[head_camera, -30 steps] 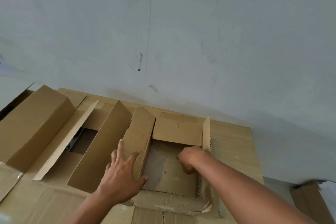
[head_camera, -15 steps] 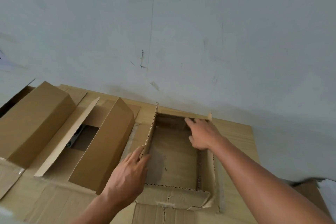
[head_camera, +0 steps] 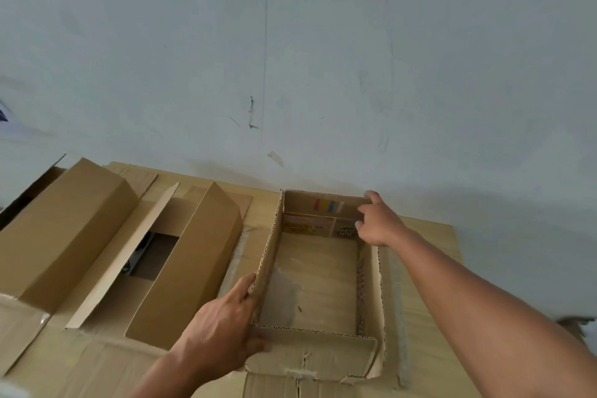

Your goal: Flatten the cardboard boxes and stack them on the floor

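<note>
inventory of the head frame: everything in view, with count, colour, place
small open box: 1, brown, torn rims, centre, on the flat cardboard
printed label: 1, yellow-orange, inside its far wall
large open box: 1, brown, flaps raised, left
dark item: 1, black, inside the large open box, unidentifiable
flat cardboard: count unclear, brown, under both boxes
cardboard scrap: 1, brown, right edge
wall: 1, pale grey, behind
left hand: grips the small open box's left wall
right hand: holds its far right corner
</note>
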`<action>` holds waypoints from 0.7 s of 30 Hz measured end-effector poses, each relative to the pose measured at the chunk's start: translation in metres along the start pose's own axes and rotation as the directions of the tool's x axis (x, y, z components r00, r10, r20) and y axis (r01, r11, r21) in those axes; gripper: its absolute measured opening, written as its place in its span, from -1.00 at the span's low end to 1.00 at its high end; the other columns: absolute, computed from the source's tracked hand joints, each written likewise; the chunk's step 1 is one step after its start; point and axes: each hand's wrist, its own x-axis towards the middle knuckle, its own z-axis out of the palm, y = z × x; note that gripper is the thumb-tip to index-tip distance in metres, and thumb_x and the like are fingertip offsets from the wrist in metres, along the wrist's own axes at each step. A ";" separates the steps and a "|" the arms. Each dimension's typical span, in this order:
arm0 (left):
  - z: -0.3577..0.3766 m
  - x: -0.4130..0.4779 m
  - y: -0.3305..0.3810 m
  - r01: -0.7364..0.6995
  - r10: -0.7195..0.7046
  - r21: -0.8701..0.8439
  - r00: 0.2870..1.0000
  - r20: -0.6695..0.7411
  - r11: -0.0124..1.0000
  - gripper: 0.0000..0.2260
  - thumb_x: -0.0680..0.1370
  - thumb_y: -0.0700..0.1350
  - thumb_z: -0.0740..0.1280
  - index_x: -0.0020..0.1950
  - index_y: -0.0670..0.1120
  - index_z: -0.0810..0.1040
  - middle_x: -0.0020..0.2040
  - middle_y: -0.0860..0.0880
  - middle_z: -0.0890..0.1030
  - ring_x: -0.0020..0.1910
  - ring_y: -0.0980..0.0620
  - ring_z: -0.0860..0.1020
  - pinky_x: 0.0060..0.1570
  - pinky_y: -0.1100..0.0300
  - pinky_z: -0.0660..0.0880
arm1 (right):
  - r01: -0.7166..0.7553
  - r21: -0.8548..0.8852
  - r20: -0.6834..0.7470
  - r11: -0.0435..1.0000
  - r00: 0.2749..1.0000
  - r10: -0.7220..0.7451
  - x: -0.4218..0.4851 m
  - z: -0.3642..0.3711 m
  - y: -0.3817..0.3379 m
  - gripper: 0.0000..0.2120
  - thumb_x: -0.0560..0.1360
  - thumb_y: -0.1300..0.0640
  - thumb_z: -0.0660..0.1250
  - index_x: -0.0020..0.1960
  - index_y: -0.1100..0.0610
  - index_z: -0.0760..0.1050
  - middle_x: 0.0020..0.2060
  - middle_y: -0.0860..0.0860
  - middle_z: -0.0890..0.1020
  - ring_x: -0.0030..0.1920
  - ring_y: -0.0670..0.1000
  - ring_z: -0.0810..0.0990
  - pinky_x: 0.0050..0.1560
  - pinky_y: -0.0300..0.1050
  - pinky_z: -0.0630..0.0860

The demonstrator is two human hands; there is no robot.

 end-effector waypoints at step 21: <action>-0.054 0.020 -0.004 -0.204 0.233 -0.667 0.971 -0.047 0.717 0.05 0.41 -0.05 0.55 0.56 0.28 -0.20 0.42 0.17 0.42 0.25 0.13 0.55 0.23 0.12 0.52 | 0.293 0.038 -0.372 0.955 0.891 -0.259 -0.058 -0.167 0.017 -0.70 0.33 -0.03 0.57 -0.07 0.01 0.51 0.00 -0.05 0.47 -0.04 -0.02 0.50 -0.05 -0.11 0.45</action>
